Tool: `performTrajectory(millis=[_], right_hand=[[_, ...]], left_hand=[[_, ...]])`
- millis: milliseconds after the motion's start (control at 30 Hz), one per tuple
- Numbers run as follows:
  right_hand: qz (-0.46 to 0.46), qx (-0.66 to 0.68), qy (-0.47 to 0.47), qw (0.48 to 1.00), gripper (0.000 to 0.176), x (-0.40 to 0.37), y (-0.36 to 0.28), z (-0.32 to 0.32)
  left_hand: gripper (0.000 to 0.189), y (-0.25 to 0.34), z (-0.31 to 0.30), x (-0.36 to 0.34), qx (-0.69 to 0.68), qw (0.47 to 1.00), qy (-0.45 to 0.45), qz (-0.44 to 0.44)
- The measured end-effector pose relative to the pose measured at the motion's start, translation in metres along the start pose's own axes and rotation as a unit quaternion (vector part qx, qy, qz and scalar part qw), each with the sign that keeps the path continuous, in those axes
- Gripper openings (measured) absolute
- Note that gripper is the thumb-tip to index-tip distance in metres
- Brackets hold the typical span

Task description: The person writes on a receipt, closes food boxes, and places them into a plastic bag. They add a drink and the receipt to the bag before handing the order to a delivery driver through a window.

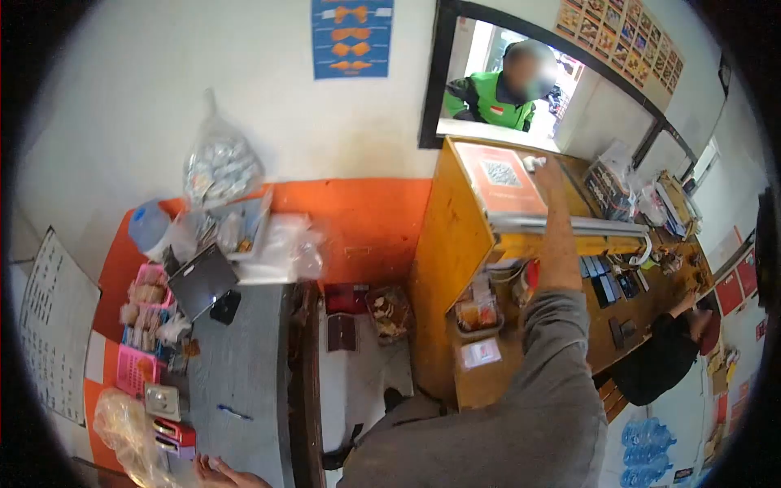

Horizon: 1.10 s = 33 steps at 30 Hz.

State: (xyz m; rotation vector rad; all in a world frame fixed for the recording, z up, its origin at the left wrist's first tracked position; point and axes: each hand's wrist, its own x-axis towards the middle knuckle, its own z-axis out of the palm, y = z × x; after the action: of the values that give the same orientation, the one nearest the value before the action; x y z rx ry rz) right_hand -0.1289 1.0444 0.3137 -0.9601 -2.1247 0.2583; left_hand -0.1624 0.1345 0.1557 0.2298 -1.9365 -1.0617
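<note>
My right arm stretches forward over the yellow wooden counter, and my right hand (551, 172) is at its top by the window opening. A small white crumpled thing (534, 163) is at its fingertips, which look closed on something too small to name. Just left of that hand lies a sheet with a QR code (502, 173). My left hand (221, 472) is low at the frame's bottom edge, over the grey table (244, 358). Its fingers are loosely bent and apart, with nothing in them. Closest to it are a red-and-pink box (175, 439) and a clear plastic bag (122, 431).
Beyond the window stands a person in a green jacket (500, 102). Another person in black (663, 358) sits at the right. A tablet (203, 281), a pen (234, 412) and a metal container (163, 402) are on the grey table. Water bottles (647, 451) stand lower right.
</note>
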Motion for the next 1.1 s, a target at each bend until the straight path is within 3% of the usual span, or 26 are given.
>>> performTrajectory(millis=[100, 167, 267, 300, 333, 433, 500, 533, 567, 600, 633, 667, 700, 733, 767, 800, 833, 900, 967, 1033, 1067, 1100], right_hand=[[-0.035, -0.071, -0.047, 0.996, 0.047, 0.017, 0.065, 0.012], [0.128, 0.086, -0.181, 0.971, 0.05, 0.037, 0.091, 0.028], [0.145, 0.034, -0.155, 0.977, 0.052, 0.04, 0.067, 0.033], [0.111, 0.064, -0.168, 0.977, 0.049, 0.067, 0.129, 0.081], [0.104, 0.067, -0.175, 0.977, 0.049, 0.077, 0.136, 0.097], [-0.01, 0.2, -0.07, 0.977, 0.046, 0.261, 0.23, 0.084], [-0.081, 0.321, -0.042, 0.943, 0.044, 0.202, 0.379, 0.044], [-0.116, 0.388, -0.034, 0.913, 0.043, 0.206, 0.368, 0.06], [-0.143, 0.456, -0.032, 0.878, 0.042, 0.192, 0.224, 0.124], [-0.07, 0.249, -0.072, 0.963, 0.035, 0.153, 0.099, 0.099], [-0.096, 0.27, -0.119, 0.951, 0.035, 0.082, 0.019, 0.056], [-0.197, 0.266, -0.155, 0.931, 0.037, 0.046, -0.134, 0.033], [-0.214, 0.283, -0.182, 0.917, 0.037, -0.019, -0.194, 0.006], [-0.301, 0.258, -0.316, 0.862, 0.028, -0.083, -0.304, -0.019], [-0.38, 0.26, -0.383, 0.801, 0.022, -0.133, -0.344, -0.024], [-0.474, 0.247, -0.515, 0.67, 0.023, -0.183, -0.402, -0.047], [-0.57, 0.264, -0.513, 0.585, 0.027, -0.231, -0.434, -0.053], [-0.617, 0.26, -0.605, 0.43, 0.032, -0.283, -0.499, -0.057], [-0.617, 0.221, -0.639, 0.403, 0.034, -0.32, -0.556, -0.06], [-0.617, 0.161, -0.67, 0.379, 0.034, -0.348, -0.611, -0.056], [-0.626, 0.164, -0.666, 0.371, 0.034, -0.367, -0.636, -0.047], [-0.642, 0.2, -0.67, 0.315, 0.033, -0.394, -0.657, -0.032]], left_hand=[[0.038, 0.064, 0.046, 0.001, -0.025, 0.99, -0.14, 0.011], [0.037, 0.075, 0.067, -0.001, -0.038, 0.986, -0.161, -0.018], [0.035, 0.095, 0.096, -0.01, -0.093, 0.973, -0.2, -0.065], [0.034, 0.101, 0.107, -0.015, -0.112, 0.967, -0.22, -0.061], [0.033, 0.107, 0.116, -0.02, -0.13, 0.962, -0.233, -0.059], [0.033, 0.145, 0.13, -0.028, -0.165, 0.935, -0.309, -0.051], [0.035, 0.136, 0.141, -0.036, -0.202, 0.925, -0.311, -0.083], [0.034, 0.147, 0.143, -0.037, -0.185, 0.925, -0.322, -0.074], [0.032, 0.169, 0.142, -0.03, -0.176, 0.923, -0.338, -0.043], [0.034, 0.17, 0.142, -0.024, -0.172, 0.914, -0.366, 0.035], [0.034, 0.176, 0.143, -0.015, -0.153, 0.902, -0.388, 0.109], [0.034, 0.185, 0.144, -0.005, -0.168, 0.895, -0.387, 0.147], [0.038, 0.193, 0.143, 0.004, -0.206, 0.88, -0.389, 0.179], [0.05, 0.205, 0.139, 0.014, -0.223, 0.862, -0.399, 0.219], [0.06, 0.215, 0.132, 0.02, -0.233, 0.858, -0.393, 0.234], [0.064, 0.224, 0.12, 0.029, -0.233, 0.857, -0.395, 0.234], [0.06, 0.225, 0.105, 0.037, -0.233, 0.862, -0.388, 0.227], [0.056, 0.207, 0.08, 0.055, -0.229, 0.871, -0.377, 0.217], [0.047, 0.157, 0.033, 0.079, -0.137, 0.819, -0.533, 0.161], [0.041, 0.104, -0.028, 0.102, -0.123, 0.87, -0.471, 0.075], [0.047, 0.069, -0.061, 0.107, -0.08, 0.9, -0.424, 0.061], [0.052, 0.043, -0.087, 0.108, -0.036, 0.925, -0.376, 0.047]])
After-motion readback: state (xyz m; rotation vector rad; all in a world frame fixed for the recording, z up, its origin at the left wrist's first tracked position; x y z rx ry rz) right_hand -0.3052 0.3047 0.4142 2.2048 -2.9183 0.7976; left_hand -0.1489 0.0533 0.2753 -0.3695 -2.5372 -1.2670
